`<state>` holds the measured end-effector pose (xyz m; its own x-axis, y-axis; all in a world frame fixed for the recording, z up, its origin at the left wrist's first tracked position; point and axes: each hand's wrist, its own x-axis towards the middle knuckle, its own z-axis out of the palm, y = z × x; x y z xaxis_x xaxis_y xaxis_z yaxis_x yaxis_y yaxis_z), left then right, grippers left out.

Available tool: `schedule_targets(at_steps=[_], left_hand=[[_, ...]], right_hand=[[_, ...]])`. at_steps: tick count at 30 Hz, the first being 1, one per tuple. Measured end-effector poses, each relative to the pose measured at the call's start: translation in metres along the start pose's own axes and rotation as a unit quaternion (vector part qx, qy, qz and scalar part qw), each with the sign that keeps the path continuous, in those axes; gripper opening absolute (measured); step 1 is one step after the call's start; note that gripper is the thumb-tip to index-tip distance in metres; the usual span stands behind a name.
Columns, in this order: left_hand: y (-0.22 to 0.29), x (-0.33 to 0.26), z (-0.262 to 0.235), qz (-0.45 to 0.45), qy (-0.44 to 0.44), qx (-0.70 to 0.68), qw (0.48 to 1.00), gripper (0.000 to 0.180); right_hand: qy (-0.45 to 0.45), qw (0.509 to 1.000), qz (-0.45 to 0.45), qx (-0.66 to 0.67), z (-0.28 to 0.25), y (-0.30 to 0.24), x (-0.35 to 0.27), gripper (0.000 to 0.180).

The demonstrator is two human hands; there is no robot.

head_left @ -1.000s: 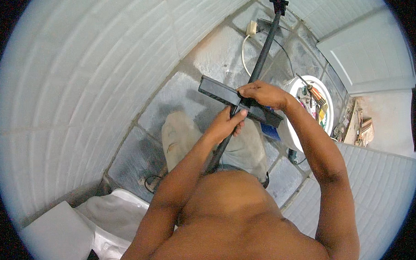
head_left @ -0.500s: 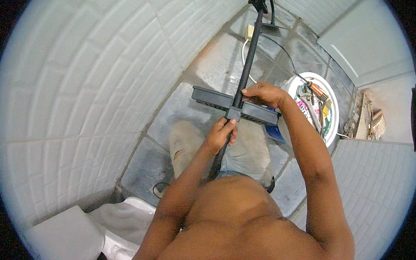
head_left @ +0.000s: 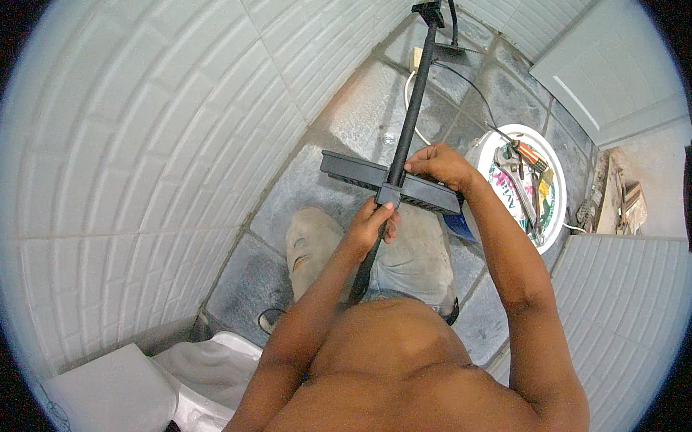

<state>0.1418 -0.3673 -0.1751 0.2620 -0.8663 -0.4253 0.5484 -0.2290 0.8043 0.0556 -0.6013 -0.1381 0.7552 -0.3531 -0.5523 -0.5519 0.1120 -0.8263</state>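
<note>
A long black pole (head_left: 412, 111) runs from my lap toward the far wall, with a black slatted crosspiece (head_left: 353, 168) fixed across it like a shelf. My left hand (head_left: 370, 229) is closed round the pole just below a square collar (head_left: 389, 194), its thumb at the collar's lower edge. My right hand (head_left: 442, 166) is above the crosspiece's right half, fingers bent in a pinch against the pole's right side. Whatever sits between those fingertips is hidden. At the pole's far end are a black bracket (head_left: 429, 15) and a flat black plate (head_left: 452, 50) on a thin curved pipe.
On the right stands a white bucket (head_left: 560, 186) topped with an adjustable wrench (head_left: 517, 181) and an orange-handled screwdriver (head_left: 530, 154). A cable crosses the grey tiled floor (head_left: 357, 109). A white toilet (head_left: 116, 395) is at lower left, beside the white tiled wall (head_left: 145, 147).
The right fingers have shifted slightly at the joint of pole and crosspiece. The left hand keeps its grip, and the whole view has moved a little.
</note>
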Motion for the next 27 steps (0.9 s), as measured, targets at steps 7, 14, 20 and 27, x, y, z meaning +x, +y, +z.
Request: schedule_targets(at_steps=[7,14,20,27], left_hand=[[0.010,0.013,-0.001,-0.070,0.017,-0.055,0.996,0.048],[0.028,0.030,-0.001,-0.129,0.019,-0.072,0.989,0.079],[0.026,0.029,0.023,-0.114,0.191,0.076,0.972,0.085],[0.024,0.026,0.028,-0.098,0.204,0.038,0.973,0.084]], right_hand=[[-0.137,0.989,-0.035,-0.039,0.000,-0.018,-0.015,0.042],[-0.031,0.883,-0.118,-0.453,0.030,-0.037,-0.047,0.058],[0.050,0.841,-0.108,-0.528,0.050,-0.035,-0.054,0.050],[0.040,0.857,-0.124,-0.499,0.040,-0.032,-0.054,0.046]])
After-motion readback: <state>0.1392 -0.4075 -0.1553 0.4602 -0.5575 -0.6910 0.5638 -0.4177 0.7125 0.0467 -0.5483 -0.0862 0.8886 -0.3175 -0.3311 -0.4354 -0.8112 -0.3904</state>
